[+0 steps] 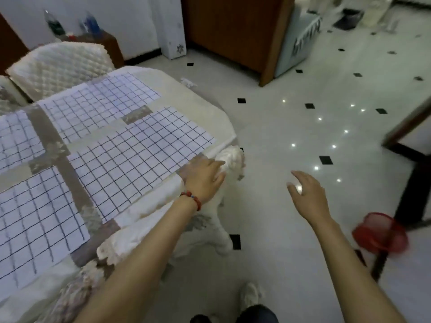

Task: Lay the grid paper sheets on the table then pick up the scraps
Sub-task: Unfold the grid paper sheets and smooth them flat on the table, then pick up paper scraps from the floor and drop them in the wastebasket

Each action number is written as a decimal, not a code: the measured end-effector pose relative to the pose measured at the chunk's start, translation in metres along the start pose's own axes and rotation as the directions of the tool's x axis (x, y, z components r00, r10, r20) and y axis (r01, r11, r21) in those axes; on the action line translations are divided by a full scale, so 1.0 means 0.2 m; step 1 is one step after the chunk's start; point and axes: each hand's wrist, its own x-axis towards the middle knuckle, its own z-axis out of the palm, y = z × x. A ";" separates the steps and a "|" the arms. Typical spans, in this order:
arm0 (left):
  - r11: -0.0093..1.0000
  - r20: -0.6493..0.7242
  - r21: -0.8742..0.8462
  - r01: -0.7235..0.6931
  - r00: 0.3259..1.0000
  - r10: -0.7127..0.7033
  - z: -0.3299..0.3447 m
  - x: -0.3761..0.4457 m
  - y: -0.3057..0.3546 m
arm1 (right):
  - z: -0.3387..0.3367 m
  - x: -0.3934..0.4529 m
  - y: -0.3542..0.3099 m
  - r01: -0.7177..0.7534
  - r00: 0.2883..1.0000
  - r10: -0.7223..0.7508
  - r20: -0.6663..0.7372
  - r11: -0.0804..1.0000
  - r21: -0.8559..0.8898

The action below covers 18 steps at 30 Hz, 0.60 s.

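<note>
At left fingers point(215, 170): white scrap point(229, 157) grasped, counter point(198, 108) edge | right hand point(307, 194) released, empty | sheets point(130, 152) laid; scraps pending

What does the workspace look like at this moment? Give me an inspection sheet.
Surface: table under a pale lace-edged cloth.
Job's things: four grid paper sheets lie flat; white crumpled scraps at the table edge.
Clutter: nothing seen on the table beyond these.
Hands: left hand touching the scraps; right hand open over the floor.
Cables: nothing seen.
Surroundings: padded chair, tiled floor, red basket.
</note>
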 end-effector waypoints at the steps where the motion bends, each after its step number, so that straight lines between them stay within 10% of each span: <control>1: 0.999 0.017 0.000 -0.050 0.999 0.050 0.05 -0.01 0.06 | -0.03 -0.08 0.08 -0.040 0.999 0.040 -0.014 0.999 0.001; 6: 0.970 0.185 -0.078 -0.228 0.953 0.239 0.40 -0.16 0.34 | -0.10 -0.46 0.53 -0.250 0.968 0.251 -0.020 0.968 0.013; 18: 0.957 0.628 0.085 0.277 0.731 -0.267 1.13 -0.51 0.56 | -0.11 -1.05 1.35 -0.676 0.720 0.615 0.321 0.726 0.125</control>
